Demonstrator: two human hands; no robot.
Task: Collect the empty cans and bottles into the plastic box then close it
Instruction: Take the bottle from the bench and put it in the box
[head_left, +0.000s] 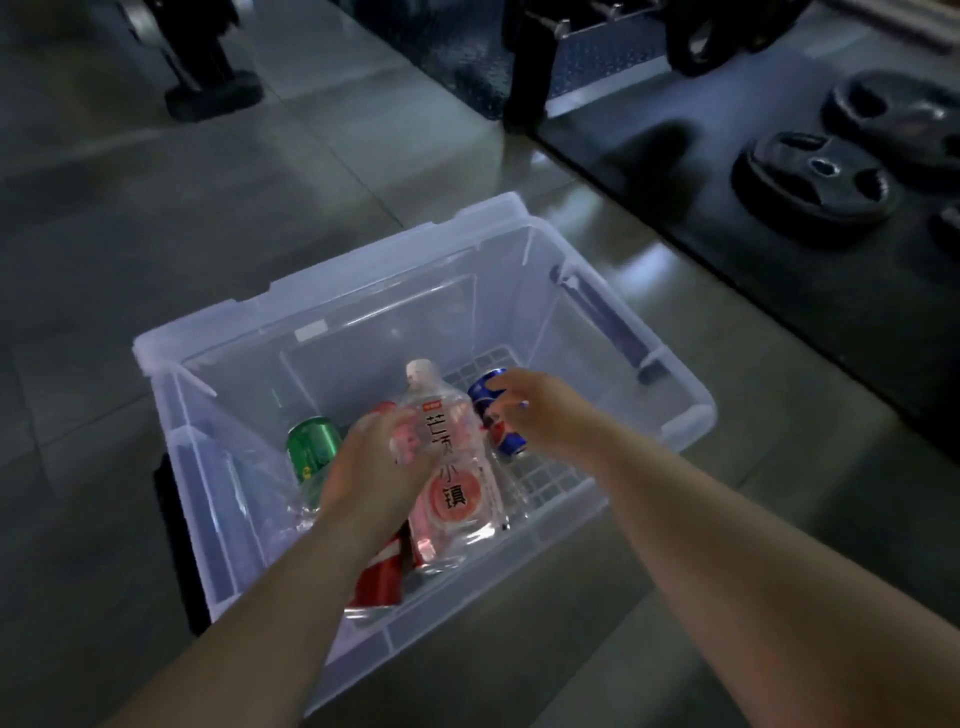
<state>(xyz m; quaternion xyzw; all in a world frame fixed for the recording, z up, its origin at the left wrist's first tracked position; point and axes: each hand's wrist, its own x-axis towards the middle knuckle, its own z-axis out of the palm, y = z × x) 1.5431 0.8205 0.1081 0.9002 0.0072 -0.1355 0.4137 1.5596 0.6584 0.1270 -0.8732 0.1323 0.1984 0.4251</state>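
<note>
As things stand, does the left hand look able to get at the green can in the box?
Probably yes. The green can lies uncovered in the open plastic box, just left of the left hand. That hand is busy holding the clear bottle, though, so it would likely need to let go first.

Clear plastic bottle (451, 467), white cap, held in the left hand (374, 467) over the box: label carries large dark Chinese characters in a column, partly covered by the fingers. Legible are 小 near the middle and 镇 on a pink-orange disc lower down; the upper characters are too smeared to read with confidence. Small orange tag near the bottle's shoulder, print too small. Blue can (496, 421) shows a red, white and blue roundel, no letters readable. Green can (310, 449) and red can (382, 571): markings unreadable.
</note>
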